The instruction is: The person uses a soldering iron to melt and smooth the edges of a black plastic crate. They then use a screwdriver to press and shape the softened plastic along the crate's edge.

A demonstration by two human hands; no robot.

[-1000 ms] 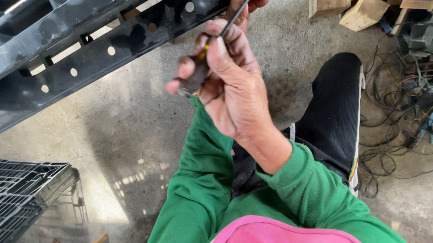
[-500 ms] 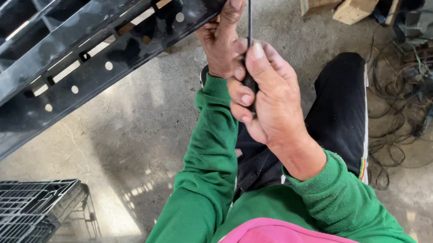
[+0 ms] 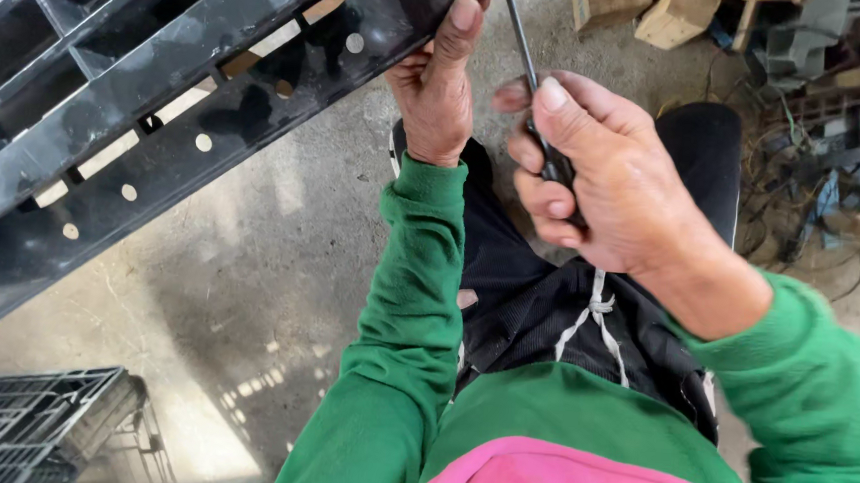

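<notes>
Over bare concrete floor (image 3: 250, 250), left hand (image 3: 437, 93) grips the black plastic pallet (image 3: 160, 106); right hand (image 3: 603, 182) clenches a screwdriver (image 3: 530, 74).

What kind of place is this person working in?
Probably a rough workshop or scrap yard. The floor is bare concrete, wood offcuts and tangled wires lie about, and the left hand steadies a black plastic pallet while the right hand works a screwdriver.

No packages, labels, signs or screens visible anywhere in the head view (top right clutter too jumbled to tell).
</notes>
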